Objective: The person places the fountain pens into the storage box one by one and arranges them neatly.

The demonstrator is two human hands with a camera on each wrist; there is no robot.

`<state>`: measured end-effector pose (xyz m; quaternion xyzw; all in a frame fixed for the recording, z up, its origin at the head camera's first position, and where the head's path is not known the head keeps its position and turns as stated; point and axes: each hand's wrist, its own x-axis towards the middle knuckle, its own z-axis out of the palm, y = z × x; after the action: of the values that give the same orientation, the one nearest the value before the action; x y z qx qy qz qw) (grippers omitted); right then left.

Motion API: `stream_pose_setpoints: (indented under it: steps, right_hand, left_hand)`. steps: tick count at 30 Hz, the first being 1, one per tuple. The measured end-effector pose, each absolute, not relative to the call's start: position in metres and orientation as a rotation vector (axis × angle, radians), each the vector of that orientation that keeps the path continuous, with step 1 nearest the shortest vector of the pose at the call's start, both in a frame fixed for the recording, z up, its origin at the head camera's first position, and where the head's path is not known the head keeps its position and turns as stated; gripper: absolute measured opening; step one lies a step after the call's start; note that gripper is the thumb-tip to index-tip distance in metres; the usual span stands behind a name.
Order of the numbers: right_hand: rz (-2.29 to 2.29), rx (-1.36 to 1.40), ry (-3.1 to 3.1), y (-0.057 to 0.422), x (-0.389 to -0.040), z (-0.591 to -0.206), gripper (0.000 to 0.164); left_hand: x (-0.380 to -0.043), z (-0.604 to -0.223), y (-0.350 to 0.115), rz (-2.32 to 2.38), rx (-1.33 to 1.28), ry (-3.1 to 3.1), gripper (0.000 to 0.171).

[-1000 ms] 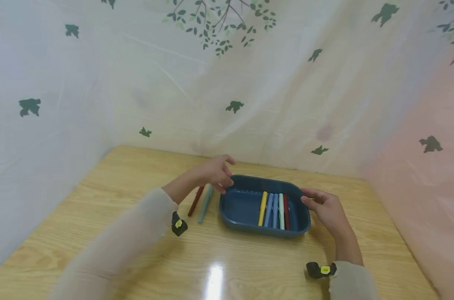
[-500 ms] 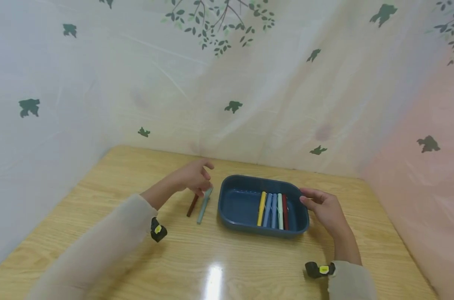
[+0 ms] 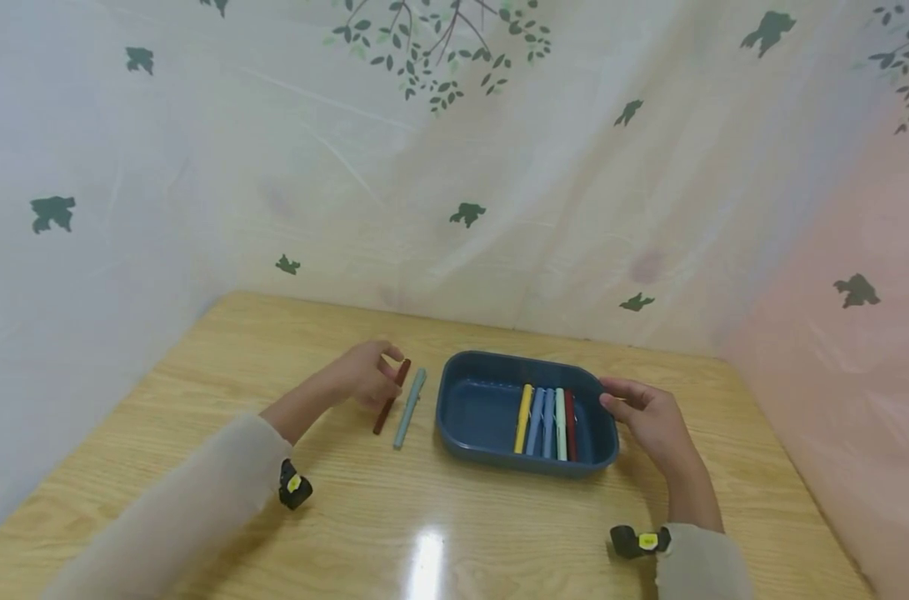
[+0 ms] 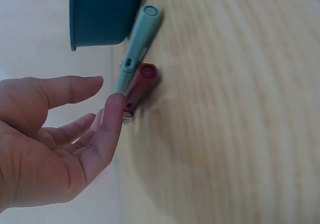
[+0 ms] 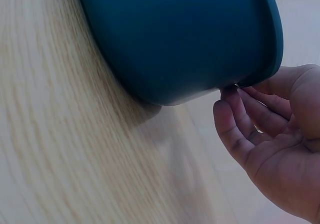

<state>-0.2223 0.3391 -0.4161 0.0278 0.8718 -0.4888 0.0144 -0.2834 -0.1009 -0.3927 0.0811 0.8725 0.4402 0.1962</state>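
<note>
My left hand (image 3: 364,372) is over the dark red pen (image 3: 382,417) lying on the table, covering part of it in the head view. In the left wrist view the thumb stands apart from the fingers (image 4: 107,134), and one fingertip is right at the red pen (image 4: 142,84). Just right of it lies a pale teal pen (image 3: 410,408), roughly parallel. My right hand (image 3: 652,421) pinches the right end of a dark blue oblong tray (image 3: 529,467), thumb at the rim and fingers against the outer wall. Inside, several pens stand side by side, with a yellow pen (image 3: 524,419) leftmost.
The tray rests on a light wood table (image 3: 349,533). A pale curtain (image 3: 349,167) printed with leaves and birds closes off the back and sides. Dark wrist cameras (image 3: 295,485) sit at both cuffs.
My left hand has moved left from the tray's left rim, past the teal pen, and come down at the dark red pen. The right hand has kept its grip on the tray.
</note>
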Motion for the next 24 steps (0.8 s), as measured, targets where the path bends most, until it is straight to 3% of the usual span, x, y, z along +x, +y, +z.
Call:
stream_pose_setpoints:
  steps: [24]
  right_hand:
    - [-1.523,0.082,2.709,0.34,-0.221,-0.418,0.054]
  left_hand:
    - [-0.274,-0.414,-0.106,1.199,0.175,2.487,0.056]
